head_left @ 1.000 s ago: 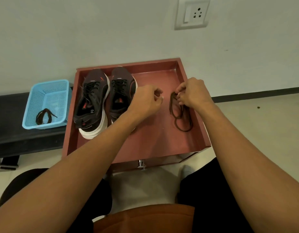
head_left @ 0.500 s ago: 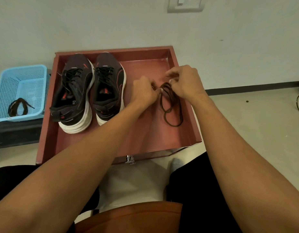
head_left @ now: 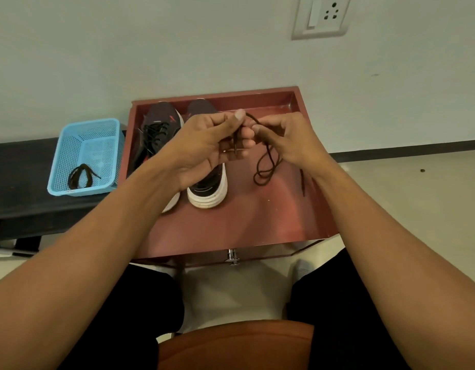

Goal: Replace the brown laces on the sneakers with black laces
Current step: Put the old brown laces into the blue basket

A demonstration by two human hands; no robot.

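Both hands now lifted off tray [head_left: 244, 231], brown lace [head_left: 268, 156] raised with them. Left hand [head_left: 204, 141] pinches lace tip, right hand [head_left: 288, 140] pinches strand just beside; loops dangle over tray's right half. Sneakers [head_left: 207, 192] at tray's left. Risk: dangling loops knot, or tip slips from pinch.

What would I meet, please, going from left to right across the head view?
Blue basket → sneaker nearest the basket → second sneaker → dangling brown lace → wall socket.
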